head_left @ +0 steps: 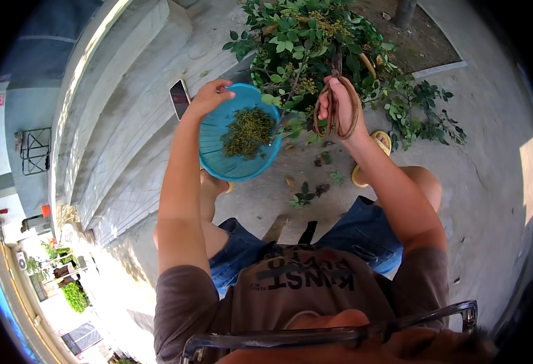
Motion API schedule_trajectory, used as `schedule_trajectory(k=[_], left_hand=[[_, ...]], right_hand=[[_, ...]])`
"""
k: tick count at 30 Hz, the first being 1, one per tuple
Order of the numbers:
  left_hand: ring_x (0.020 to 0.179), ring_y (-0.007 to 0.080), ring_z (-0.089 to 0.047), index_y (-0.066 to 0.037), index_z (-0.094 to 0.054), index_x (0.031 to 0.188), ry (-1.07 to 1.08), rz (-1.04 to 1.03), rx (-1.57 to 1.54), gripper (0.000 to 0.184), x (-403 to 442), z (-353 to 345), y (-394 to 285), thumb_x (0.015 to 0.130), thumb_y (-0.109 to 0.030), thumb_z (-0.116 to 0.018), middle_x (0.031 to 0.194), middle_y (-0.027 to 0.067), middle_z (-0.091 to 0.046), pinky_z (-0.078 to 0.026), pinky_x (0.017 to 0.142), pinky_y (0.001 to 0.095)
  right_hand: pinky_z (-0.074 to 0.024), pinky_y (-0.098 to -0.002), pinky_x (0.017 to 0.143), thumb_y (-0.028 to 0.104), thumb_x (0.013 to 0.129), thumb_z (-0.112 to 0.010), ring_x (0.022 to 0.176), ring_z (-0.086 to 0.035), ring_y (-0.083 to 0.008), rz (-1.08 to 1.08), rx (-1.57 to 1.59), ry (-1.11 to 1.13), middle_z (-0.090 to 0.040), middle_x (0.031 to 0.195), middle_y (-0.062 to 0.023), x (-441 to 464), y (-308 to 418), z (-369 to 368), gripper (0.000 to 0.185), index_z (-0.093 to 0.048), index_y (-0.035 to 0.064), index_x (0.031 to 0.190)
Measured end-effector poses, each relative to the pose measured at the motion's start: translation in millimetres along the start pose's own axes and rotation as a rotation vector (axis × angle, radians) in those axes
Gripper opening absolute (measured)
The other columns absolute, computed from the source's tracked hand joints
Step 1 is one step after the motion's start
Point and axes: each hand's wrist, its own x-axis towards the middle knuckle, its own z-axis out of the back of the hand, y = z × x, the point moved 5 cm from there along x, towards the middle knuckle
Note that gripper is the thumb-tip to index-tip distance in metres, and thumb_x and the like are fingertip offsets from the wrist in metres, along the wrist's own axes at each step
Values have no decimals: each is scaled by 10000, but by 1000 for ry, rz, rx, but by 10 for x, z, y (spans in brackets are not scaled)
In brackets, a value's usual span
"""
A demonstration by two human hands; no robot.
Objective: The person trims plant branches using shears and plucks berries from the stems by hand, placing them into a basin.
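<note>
My left hand (212,97) is at the far left rim of a blue plastic basin (263,167), its thumb on the inner side and its fingers at the outer edge. Inside the basin lies a heap of small green berry clusters (246,132). My right hand (341,108) is closed on scissors (353,100) with large brown loop handles. Their blades point away from me into a leafy pile of cut branches (297,42), which partly hides them. More small berry clusters hang among the leaves.
A phone (179,97) lies on the concrete step (139,121) left of the basin. A leafy branch (421,112) rests on the ground at right. Fallen leaves (303,195) lie between my feet. A pole (404,13) stands in a soil bed behind the pile.
</note>
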Motion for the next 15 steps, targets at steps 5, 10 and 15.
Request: schedule_trajectory(k=[5,10,15], left_hand=[[847,157,-565,-102,-685,1029,-237,-320,-18,211,118,-243,-1088,859,-219,-641,891,29,-589,-449,772,301],[980,309,-517,-139,-723,951,-358,-375,394,199,340,-610,-1576,849,-256,-599,997,100,-595,-428,877,424],[1050,315,-503,-169,-730,949,-235,-276,311,205,583,-821,-1530,841,-296,-611,1050,95,-585,-428,904,431]], right_hand=[[-451,-250,557,84,854,-609,631,-543,-111,232,-375,-10,-599,832,-67,431,57,163,379,-454,41,1198],[-482,-272,681,0,803,-576,844,-611,-166,318,-544,-70,-638,1009,-113,782,96,236,483,-424,46,1260],[-490,-295,669,51,842,-628,789,-612,-163,371,-507,-103,-651,939,-85,979,-9,206,462,-439,55,1264]])
